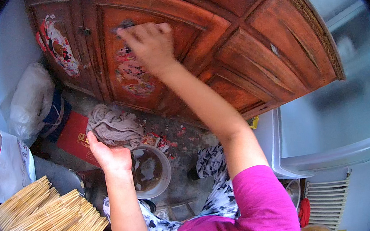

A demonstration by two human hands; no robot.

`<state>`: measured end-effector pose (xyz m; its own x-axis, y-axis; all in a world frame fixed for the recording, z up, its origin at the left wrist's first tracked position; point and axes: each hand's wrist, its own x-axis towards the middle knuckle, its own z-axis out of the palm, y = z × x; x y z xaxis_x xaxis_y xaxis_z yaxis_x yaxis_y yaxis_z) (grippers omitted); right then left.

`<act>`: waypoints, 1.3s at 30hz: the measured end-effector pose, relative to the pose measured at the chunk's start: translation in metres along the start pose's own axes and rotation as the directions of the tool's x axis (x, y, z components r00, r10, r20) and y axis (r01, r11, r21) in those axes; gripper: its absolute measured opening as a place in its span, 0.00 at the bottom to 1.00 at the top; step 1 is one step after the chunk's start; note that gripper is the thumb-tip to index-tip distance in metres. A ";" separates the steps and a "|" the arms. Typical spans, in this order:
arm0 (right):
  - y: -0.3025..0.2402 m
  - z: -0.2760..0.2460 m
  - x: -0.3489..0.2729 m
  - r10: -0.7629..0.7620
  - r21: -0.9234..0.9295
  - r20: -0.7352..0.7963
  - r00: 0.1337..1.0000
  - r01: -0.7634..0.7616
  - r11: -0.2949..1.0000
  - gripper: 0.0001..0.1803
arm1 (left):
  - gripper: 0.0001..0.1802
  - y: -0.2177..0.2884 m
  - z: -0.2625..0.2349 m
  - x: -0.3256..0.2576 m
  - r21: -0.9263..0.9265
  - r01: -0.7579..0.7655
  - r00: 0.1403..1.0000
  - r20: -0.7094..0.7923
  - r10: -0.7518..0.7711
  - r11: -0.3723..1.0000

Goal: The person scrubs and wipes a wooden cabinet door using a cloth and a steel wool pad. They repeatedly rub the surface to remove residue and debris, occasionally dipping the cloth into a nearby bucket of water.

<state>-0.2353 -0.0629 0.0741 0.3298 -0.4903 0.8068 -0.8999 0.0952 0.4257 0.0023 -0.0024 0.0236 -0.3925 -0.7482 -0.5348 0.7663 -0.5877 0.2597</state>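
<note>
Left hand [113, 158] cupped crumpled grey-mauve cloth [115, 125]. Left of it, red sheet [76, 141] with gold characters; farther left, white bag [10, 167], dark lettering. Just right, round translucent bucket [167, 174]. My right hand [152, 44] reached panelled wooden cabinet [192, 21], above ragged remnants [133, 78]; couldn't tell its grip.

Straw-coloured sticks [51, 224] lie massed at the lower left, a white bag [11, 169] just beyond them. Farther up, a bulging plastic bag [32, 98] overlaps a blue tub [57, 120], near a red panel [74, 139]. At the lower right, a red cloth [304, 213] shows beside a white rack [327, 202].
</note>
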 end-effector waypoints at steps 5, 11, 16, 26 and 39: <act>-0.064 0.066 -0.060 -0.050 0.097 0.195 0.980 0.032 0.995 0.15 | 0.31 -0.005 -0.003 0.005 0.009 -0.002 1.000 0.004 0.002 1.000; -0.069 0.047 -0.188 -0.210 0.237 0.443 0.871 0.112 0.965 0.14 | 0.29 -0.001 -0.008 0.005 -0.004 -0.009 1.000 -0.005 0.009 1.000; -0.011 -0.010 -0.126 -0.048 0.070 0.348 0.936 0.025 0.997 0.19 | 0.29 0.001 -0.012 0.005 -0.029 -0.029 0.999 -0.036 0.028 0.999; -0.041 0.041 -0.103 -0.111 0.081 0.239 0.965 0.094 0.992 0.20 | 0.29 -0.003 -0.007 0.005 -0.077 -0.035 0.999 -0.039 0.032 0.996; 0.012 -0.023 -0.022 0.012 -0.037 0.007 1.000 -0.012 0.999 0.26 | 0.27 0.001 -0.004 -0.001 -0.114 0.002 1.000 -0.024 -0.005 0.993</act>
<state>-0.2470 -0.0312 0.0711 0.3172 -0.4948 0.8090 -0.8924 0.1331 0.4312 0.0051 -0.0008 0.0212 -0.3841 -0.7377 -0.5552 0.8185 -0.5503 0.1650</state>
